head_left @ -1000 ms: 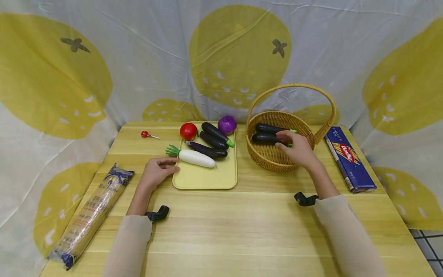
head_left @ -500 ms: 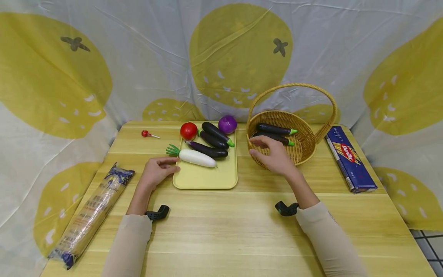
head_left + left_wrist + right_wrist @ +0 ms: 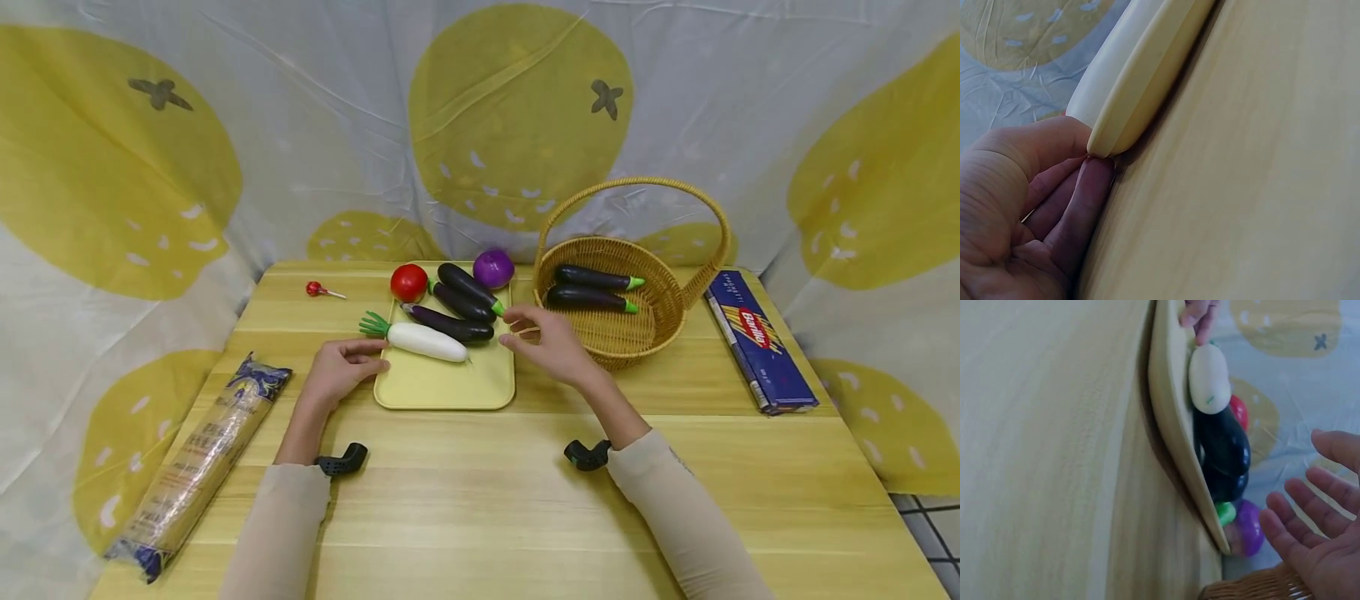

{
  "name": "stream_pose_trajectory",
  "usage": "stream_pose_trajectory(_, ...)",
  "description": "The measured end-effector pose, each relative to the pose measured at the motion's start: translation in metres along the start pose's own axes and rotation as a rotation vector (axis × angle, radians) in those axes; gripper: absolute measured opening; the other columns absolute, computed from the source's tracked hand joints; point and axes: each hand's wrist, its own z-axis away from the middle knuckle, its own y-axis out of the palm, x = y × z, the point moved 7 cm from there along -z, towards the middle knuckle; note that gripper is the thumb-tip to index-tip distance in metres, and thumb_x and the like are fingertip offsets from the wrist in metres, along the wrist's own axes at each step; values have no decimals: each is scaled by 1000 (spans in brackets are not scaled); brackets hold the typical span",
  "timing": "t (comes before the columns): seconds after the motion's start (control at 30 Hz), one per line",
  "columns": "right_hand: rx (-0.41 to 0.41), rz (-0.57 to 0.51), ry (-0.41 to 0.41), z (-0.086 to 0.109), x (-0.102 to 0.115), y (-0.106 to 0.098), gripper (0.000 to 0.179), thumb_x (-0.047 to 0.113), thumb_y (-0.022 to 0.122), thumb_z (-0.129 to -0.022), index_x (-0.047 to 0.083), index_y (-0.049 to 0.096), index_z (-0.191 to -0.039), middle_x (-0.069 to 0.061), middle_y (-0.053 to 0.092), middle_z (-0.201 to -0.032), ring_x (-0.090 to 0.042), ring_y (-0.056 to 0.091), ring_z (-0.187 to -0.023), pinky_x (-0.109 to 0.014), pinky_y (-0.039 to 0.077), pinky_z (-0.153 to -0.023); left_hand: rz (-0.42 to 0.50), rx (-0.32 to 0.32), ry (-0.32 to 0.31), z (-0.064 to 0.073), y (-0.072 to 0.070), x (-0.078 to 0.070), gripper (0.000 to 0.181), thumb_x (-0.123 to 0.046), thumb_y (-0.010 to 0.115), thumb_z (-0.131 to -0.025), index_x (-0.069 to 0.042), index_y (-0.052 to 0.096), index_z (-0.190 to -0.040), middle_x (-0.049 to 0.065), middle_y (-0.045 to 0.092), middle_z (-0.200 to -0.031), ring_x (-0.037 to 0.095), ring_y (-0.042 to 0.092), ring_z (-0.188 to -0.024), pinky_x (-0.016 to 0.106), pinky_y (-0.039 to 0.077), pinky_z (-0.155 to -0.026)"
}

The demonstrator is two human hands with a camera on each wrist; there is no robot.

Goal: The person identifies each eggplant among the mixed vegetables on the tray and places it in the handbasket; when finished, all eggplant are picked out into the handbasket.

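Note:
A yellow tray [image 3: 442, 396] lies on the table with a white radish [image 3: 426, 342], a tomato [image 3: 408, 283], a purple onion-like ball [image 3: 492, 269] and three eggplants [image 3: 450, 327]. At the tray's left edge, my left hand [image 3: 341, 372] pinches the rim between thumb and fingers, close to the radish's leaves. The left wrist view shows the thumb [image 3: 1088, 194] against the rim. My right hand [image 3: 551, 343] hovers at the tray's right edge, beside the eggplants, holding nothing; in the right wrist view its fingers [image 3: 1316, 512] are spread.
Right of the tray stands a wicker basket [image 3: 615, 354] with a tall handle, holding two eggplants [image 3: 592, 298]. A blue spaghetti box [image 3: 761, 342] lies further right. To the left are a lollipop [image 3: 322, 290] and a long noodle packet [image 3: 202, 467]. A patterned cloth [image 3: 300, 125] hangs behind.
My right hand has let go of an eggplant in the basket and moved left, out over the basket's rim to the tray's right edge. My left hand stays in place.

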Motion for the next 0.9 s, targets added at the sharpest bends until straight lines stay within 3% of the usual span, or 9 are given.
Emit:
stream_pose_trajectory(0.07, 5, -8, 11, -2, -3, 3, 44, 22, 73, -98, -3, 63, -132, -20, 66, -131, -32, 67, -117, -43, 57, -102, 7, 8, -8, 5, 1, -9, 44, -9, 79, -90, 2, 68, -132, 26, 68, -130, -1, 67, -83, 18, 59, -73)
stream_pose_trajectory(0.13, 10, -10, 20, -3, -6, 6, 44, 23, 73, -98, -3, 63, -133, -19, 66, -132, -31, 67, -117, -42, 57, -102, 6, 9, -12, 3, 2, -6, 45, -9, 79, -90, 1, 68, -132, 26, 67, -131, -1, 68, -83, 18, 59, -73)
stream_pose_trajectory(0.47, 4, -2, 50, -14, -17, 18, 46, 27, 73, -98, 1, 63, -135, -14, 66, -134, -29, 67, -118, -39, 57, -102, 43, -7, -2, -16, -1, 26, 46, -19, 83, -89, -7, 71, -132, 22, 69, -132, 2, 70, -86, 20, 61, -75)
stream_pose_trajectory(0.9, 35, 8, 70, -29, -22, 36, 50, 30, 74, -97, 6, 62, -139, -11, 65, -137, -25, 70, -110, -38, 59, -97, 39, -11, 12, -16, 0, 26, 47, -24, 86, -87, -8, 73, -129, 17, 73, -126, 7, 72, -89, 24, 62, -77)
